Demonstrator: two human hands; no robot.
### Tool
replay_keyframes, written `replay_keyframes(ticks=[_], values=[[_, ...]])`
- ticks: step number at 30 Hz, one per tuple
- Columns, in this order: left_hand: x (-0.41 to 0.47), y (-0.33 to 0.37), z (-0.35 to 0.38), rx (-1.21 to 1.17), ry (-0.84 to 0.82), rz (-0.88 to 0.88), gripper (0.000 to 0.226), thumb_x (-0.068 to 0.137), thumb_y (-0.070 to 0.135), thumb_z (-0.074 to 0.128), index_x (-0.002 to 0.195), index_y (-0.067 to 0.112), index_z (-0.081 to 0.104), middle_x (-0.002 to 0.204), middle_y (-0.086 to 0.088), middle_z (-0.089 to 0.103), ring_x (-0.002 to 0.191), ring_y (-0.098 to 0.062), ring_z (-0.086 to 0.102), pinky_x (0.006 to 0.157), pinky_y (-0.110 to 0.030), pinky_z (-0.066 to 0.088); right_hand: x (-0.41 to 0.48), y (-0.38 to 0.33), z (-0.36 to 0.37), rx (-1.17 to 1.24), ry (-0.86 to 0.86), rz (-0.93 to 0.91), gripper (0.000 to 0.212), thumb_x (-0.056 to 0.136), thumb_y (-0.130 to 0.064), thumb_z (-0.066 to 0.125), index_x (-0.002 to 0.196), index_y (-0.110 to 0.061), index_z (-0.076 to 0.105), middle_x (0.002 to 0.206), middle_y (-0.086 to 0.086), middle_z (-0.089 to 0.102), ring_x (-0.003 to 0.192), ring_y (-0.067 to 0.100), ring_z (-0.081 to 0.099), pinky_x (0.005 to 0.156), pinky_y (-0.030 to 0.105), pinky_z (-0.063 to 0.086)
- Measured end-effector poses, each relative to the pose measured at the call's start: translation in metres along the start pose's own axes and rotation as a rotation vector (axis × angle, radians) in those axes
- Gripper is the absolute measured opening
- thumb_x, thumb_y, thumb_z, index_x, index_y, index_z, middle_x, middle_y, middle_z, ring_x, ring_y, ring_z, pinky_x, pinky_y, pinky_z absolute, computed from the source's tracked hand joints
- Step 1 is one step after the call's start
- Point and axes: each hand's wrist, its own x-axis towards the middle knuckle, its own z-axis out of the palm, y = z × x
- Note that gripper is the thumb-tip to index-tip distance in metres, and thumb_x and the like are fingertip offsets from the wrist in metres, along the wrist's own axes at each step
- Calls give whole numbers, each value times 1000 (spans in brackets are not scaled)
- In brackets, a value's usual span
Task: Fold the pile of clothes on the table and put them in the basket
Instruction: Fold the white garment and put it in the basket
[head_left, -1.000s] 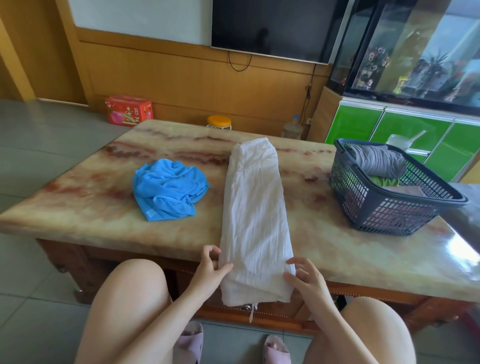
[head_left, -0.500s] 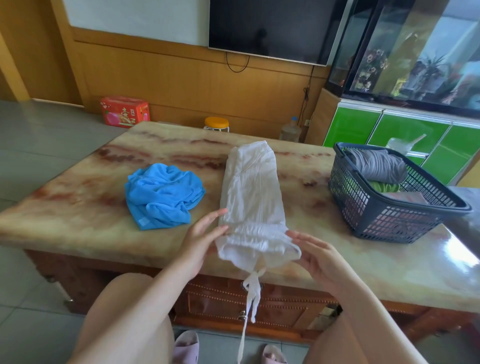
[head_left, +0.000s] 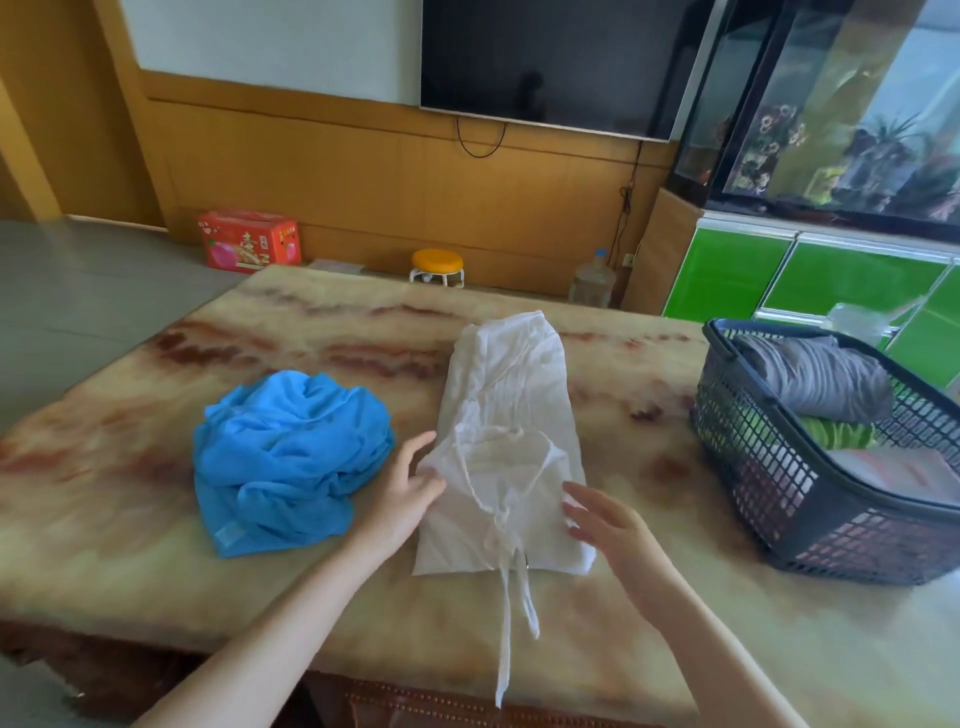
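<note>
Half a second on, the white garment's (head_left: 506, 415) near end is no longer lifted. It lies doubled back over its middle on the bench (head_left: 675, 597), centre frame. My left hand (head_left: 405, 493) has let go and rests straight fingers on the cloth's left edge, grip wide. My right hand (head_left: 613, 525) is at the lower right corner, fingers spread, grip wide; I can't tell if it's touching. The drawstring (head_left: 511, 623) trails past the bench's near edge. The blue garment (head_left: 291, 457) is crumpled, centre left. The basket (head_left: 753, 467), far right, is cut off by the frame. It holds a grey piece (head_left: 815, 379) on top, a green piece (head_left: 836, 434) beneath, and something pale lower down.
</note>
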Motion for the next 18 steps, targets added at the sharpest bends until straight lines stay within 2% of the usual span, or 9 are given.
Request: replay_keyframes(ticks=[1, 3, 5, 7, 9, 11, 13, 16, 18], values=[[0, -4, -3, 117, -39, 98, 48, 91, 10, 56, 130, 35, 42, 136, 13, 38, 112, -2, 50, 84, -11, 43, -1, 4, 0, -126, 6, -67, 33, 95, -9, 52, 113, -36, 59, 125, -4, 61, 111, 10, 58, 97, 26, 43], [0, -10, -7, 273, -119, 272, 46, 86, 10, 63, 121, 36, 46, 141, 17, 27, 122, 2, 42, 93, -11, 40, -1, 13, 0, -392, -9, -224, 35, 95, -16, 54, 113, -46, 58, 134, -19, 51, 121, 0, 48, 98, 22, 36], [-2, -15, -8, 356, -181, 391, 44, 80, 19, 73, 114, 29, 48, 137, 14, 28, 126, 6, 36, 104, -12, 33, -2, 18, -2, -671, -30, -339, 33, 92, -30, 58, 118, -49, 56, 138, -30, 39, 122, -3, 38, 102, 24, 32], [-5, -17, -7, 491, -224, 484, 51, 70, 32, 81, 108, 29, 47, 134, 14, 25, 126, 16, 22, 101, 0, 19, 0, 20, -7, -781, -70, -353, 40, 84, -47, 62, 120, -57, 48, 141, -32, 35, 124, 3, 33, 108, 29, 27], [-6, -20, -8, 576, -271, 505, 59, 62, 41, 83, 107, 36, 46, 131, 19, 20, 124, 21, 16, 95, 5, 14, 3, 25, -13, -754, -132, -329, 55, 75, -52, 69, 120, -64, 39, 141, -33, 33, 129, 4, 32, 112, 32, 25], [-6, -26, -13, 611, -337, 452, 62, 61, 49, 81, 112, 42, 46, 128, 28, 22, 126, 16, 19, 98, 0, 17, 8, 33, -18, -755, -164, -381, 70, 70, -42, 78, 122, -64, 37, 140, -29, 37, 131, 7, 38, 112, 38, 30], [-6, -33, -18, 689, -382, 404, 71, 57, 65, 71, 121, 47, 46, 129, 32, 28, 131, 5, 22, 110, -16, 16, 11, 35, -20, -722, -156, -391, 75, 65, -41, 82, 124, -58, 39, 138, -25, 42, 130, 7, 41, 111, 41, 32], [-4, -45, -21, 746, -360, 408, 82, 52, 82, 54, 126, 46, 48, 136, 25, 34, 134, 4, 20, 118, -32, 3, 11, 32, -20, -713, -140, -339, 73, 65, -37, 82, 124, -53, 43, 129, -25, 46, 125, 9, 40, 111, 34, 29], [-2, -54, -21, 708, -304, 427, 79, 54, 86, 50, 122, 45, 51, 136, 23, 38, 136, 4, 21, 119, -38, 7, 10, 32, -20, -749, -108, -404, 63, 70, -39, 78, 122, -51, 47, 127, -29, 46, 121, 5, 40, 108, 28, 29]])
